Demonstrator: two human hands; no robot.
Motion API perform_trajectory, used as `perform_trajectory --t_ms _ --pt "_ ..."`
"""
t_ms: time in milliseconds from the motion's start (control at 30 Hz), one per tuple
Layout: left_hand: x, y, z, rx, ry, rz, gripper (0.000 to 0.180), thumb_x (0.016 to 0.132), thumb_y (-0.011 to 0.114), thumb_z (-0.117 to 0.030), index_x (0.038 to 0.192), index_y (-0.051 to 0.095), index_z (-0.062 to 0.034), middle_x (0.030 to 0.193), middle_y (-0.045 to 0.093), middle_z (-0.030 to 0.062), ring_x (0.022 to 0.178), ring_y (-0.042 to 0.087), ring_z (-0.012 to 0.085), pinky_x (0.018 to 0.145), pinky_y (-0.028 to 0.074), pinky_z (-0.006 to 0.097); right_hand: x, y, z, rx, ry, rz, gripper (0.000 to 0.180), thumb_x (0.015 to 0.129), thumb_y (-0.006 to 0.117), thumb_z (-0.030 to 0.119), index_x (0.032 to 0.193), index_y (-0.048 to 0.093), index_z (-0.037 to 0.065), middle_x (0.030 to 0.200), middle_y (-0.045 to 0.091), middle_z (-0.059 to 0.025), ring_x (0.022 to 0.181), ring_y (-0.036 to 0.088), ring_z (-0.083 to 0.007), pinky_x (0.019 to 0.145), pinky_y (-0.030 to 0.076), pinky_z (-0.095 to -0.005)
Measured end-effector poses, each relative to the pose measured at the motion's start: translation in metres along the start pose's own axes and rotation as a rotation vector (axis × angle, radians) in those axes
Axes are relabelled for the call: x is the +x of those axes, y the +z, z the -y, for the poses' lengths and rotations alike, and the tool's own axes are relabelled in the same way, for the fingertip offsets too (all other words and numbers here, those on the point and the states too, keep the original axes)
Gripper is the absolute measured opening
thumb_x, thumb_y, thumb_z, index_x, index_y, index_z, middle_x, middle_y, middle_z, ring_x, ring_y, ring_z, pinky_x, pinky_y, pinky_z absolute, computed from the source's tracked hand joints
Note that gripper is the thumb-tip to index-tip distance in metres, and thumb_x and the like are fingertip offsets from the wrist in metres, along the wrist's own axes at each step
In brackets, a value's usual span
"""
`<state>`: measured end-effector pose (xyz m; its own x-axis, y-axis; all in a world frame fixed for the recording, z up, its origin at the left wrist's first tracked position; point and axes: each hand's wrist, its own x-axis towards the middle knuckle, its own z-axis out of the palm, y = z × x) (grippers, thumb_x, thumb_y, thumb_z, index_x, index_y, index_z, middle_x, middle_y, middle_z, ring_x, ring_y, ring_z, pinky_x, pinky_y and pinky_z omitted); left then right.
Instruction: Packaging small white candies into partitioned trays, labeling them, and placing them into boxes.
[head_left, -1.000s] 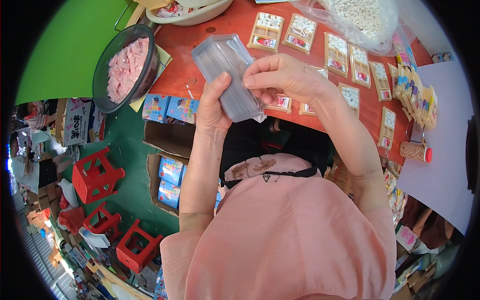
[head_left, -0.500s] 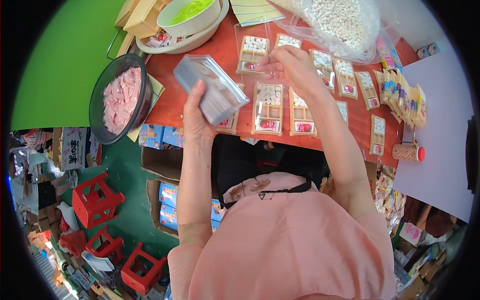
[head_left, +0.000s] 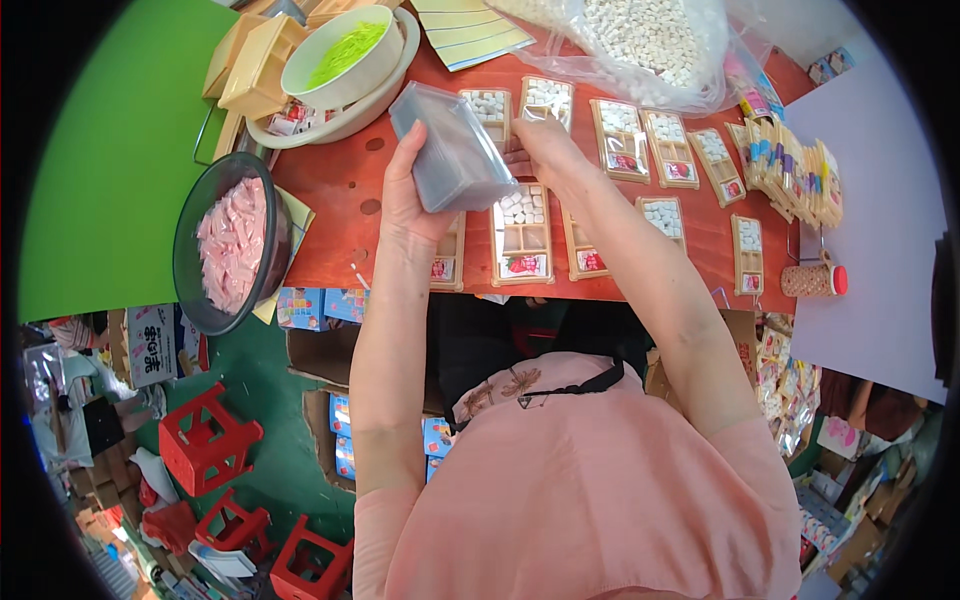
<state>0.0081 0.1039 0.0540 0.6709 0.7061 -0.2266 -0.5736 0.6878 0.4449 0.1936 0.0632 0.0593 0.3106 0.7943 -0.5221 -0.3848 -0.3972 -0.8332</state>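
At eleven o'clock, left hand [head_left: 416, 195] curled round lids [head_left: 455, 150]. At one, right hand [head_left: 545, 150], half bent, now off lids, so work at trays [head_left: 514, 240]; can't tell its hold.

A loose pink top [head_left: 590, 490] with short sleeves [head_left: 385, 530] (a brown plant print [head_left: 520, 381] beside a black strap [head_left: 598, 378]), dark legwear [head_left: 470, 335].

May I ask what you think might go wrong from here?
The tilted clear stack might slip from the left hand. The right hand, close to the trays, might jostle their white pieces loose. Trays near the front edge of the table could get nudged off.
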Motion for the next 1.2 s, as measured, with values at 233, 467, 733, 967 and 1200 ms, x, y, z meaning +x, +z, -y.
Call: perform_trajectory --t_ms 233,467,733,967,1200 --pt "0.006 0.004 -0.004 0.029 -0.06 -0.007 0.054 0.091 0.073 -0.036 0.132 0.054 -0.0057 0.122 0.065 0.0121 0.112 0.063 0.0294 0.1 0.052 0.051 -0.004 -0.017 -0.006 -0.102 -0.065 0.076 0.031 0.096 0.051 0.01 0.118 0.049 -0.01 0.094 0.068 -0.017 0.079 0.071 -0.0259 0.065 0.061 -0.0362" --pt "0.016 0.007 -0.005 0.084 -0.038 -0.042 0.049 0.092 0.073 -0.034 0.129 0.056 -0.0064 0.119 0.066 0.0099 0.108 0.065 0.0272 0.096 0.054 0.049 0.0 -0.012 -0.008 -0.396 -0.272 -0.166 0.039 0.088 0.056 0.003 0.122 0.051 -0.014 0.101 0.068 -0.028 0.08 0.074 -0.0366 0.067 0.064 -0.0407" --pt "0.017 0.01 -0.005 0.11 -0.037 -0.042 0.043 0.092 0.073 -0.033 0.124 0.06 -0.0078 0.115 0.068 0.0082 0.104 0.066 0.0259 0.094 0.055 0.047 -0.021 -0.008 0.024 -1.405 -0.429 -0.12 0.027 0.09 0.059 0.013 0.101 0.07 -0.008 0.12 0.063 -0.0357 0.1 0.069 -0.0441 0.09 0.055 -0.0503" --pt "0.011 0.01 -0.003 0.091 -0.009 -0.064 0.046 0.092 0.073 -0.032 0.126 0.059 -0.0059 0.115 0.068 0.0088 0.105 0.066 0.0244 0.096 0.054 0.044 0.034 -0.001 -0.02 -1.492 -0.856 -0.182 0.033 0.092 0.054 0.01 0.121 0.061 -0.006 0.143 0.052 -0.027 0.131 0.052 -0.0394 0.106 0.046 -0.0481" --pt "-0.042 -0.002 -0.032 0.103 0.13 -0.106 0.057 0.094 0.07 -0.033 0.137 0.051 -0.0024 0.125 0.064 0.0163 0.113 0.064 0.0315 0.102 0.051 0.052 0.043 0.012 -0.029 -1.687 -0.917 -0.193 0.048 0.099 0.052 0.03 0.135 0.052 -0.001 0.149 0.041 -0.0327 0.142 0.036 -0.0475 0.115 0.034 -0.0538"
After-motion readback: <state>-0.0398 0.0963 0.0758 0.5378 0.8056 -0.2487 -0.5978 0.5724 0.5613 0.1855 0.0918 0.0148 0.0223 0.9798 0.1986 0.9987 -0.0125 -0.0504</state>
